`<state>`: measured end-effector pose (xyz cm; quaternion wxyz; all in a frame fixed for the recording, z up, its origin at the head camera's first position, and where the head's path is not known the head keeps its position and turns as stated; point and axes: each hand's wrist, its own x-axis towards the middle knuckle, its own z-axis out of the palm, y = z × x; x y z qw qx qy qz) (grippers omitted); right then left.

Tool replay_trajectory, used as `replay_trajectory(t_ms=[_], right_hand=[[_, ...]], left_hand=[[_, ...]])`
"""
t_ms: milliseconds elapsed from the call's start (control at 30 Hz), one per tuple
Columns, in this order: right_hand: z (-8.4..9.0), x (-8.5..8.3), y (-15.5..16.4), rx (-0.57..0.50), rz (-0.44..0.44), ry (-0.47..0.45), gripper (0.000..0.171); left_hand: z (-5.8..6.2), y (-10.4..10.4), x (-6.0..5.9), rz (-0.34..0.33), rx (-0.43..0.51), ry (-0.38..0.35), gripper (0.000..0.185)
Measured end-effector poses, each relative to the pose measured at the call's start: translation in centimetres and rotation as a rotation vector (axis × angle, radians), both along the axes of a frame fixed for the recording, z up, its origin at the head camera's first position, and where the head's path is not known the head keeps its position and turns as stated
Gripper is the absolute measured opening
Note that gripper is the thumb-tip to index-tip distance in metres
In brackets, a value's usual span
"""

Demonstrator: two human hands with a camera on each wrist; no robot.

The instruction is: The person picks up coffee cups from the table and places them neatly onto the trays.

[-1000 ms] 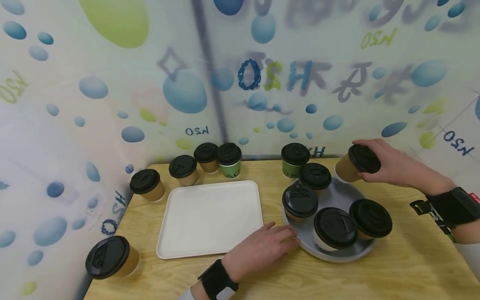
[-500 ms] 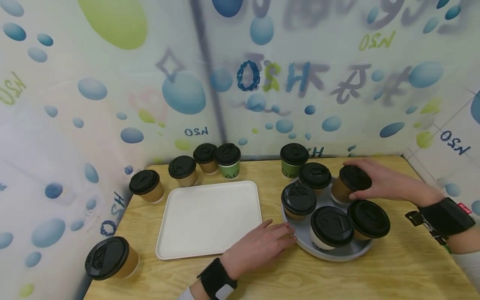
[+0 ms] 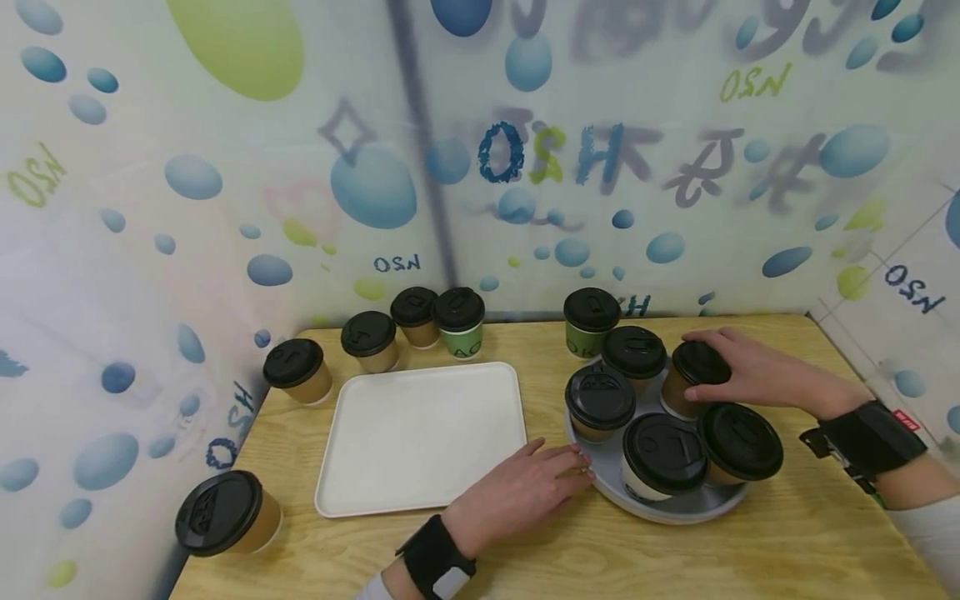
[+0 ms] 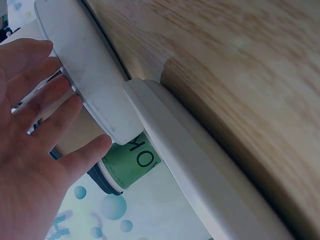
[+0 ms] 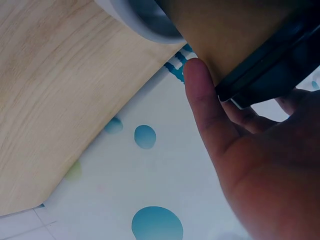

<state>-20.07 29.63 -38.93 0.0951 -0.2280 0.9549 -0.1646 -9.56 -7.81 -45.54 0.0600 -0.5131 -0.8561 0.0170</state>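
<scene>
My right hand (image 3: 765, 372) grips a brown paper coffee cup (image 3: 678, 395) with a black lid, thumb and fingers around its upper part. That cup stands at the back right of a round grey tray (image 3: 607, 467). In the right wrist view the thumb (image 5: 202, 95) lies along the cup's wall just by the lid. Several other black-lidded cups share the tray, including a white one (image 3: 663, 457) at the front. My left hand (image 3: 517, 497) has its fingers extended, fingertips at the tray's left rim; the left wrist view shows them spread beside the rim (image 4: 90, 75).
A white rectangular tray (image 3: 420, 442) lies left of the round one. Several lidded cups line the table's left and back edges, among them a green cup (image 3: 459, 323) and a large brown cup (image 3: 228, 512). Another green cup (image 3: 591, 321) stands behind the round tray. A printed backdrop borders the table.
My right hand has lowered the brown cup from above the round tray's back right edge and shifted it slightly left among the other cups. The left hand has stayed at the rim.
</scene>
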Motion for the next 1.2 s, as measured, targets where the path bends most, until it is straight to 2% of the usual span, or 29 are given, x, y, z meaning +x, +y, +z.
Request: replay_trajectory(t_ms=[533, 633, 733, 833, 933, 1033, 1200], right_hand=[[0.1, 0.2, -0.1, -0.007, -0.044, -0.004, 0.092], [0.2, 0.3, 0.6, -0.071, -0.066, -0.001, 0.084], [0.0, 0.8, 1.9, -0.158, -0.118, 0.046, 0.068], [-0.8, 1.7, 3.5, -0.206, -0.197, 0.148, 0.048], [-2.0, 3.0, 4.9, -0.206, -0.271, 0.213, 0.036], [-3.3, 4.0, 5.7, -0.201, -0.308, 0.172, 0.034], [-5.0, 5.2, 5.7, -0.187, -0.298, 0.076, 0.036]], left_hand=[[-0.1, 0.1, -0.1, -0.006, 0.007, -0.014, 0.035], [-0.1, 0.1, -0.1, -0.008, 0.006, -0.019, 0.035], [0.0, 0.1, 0.0, -0.006, 0.001, -0.020, 0.035], [0.1, 0.1, 0.1, -0.003, -0.002, -0.017, 0.036], [0.1, 0.1, 0.1, -0.001, 0.001, -0.018, 0.036], [0.1, 0.1, 0.1, 0.005, 0.010, -0.032, 0.037], [0.1, 0.2, 0.0, 0.026, 0.018, -0.060, 0.040]])
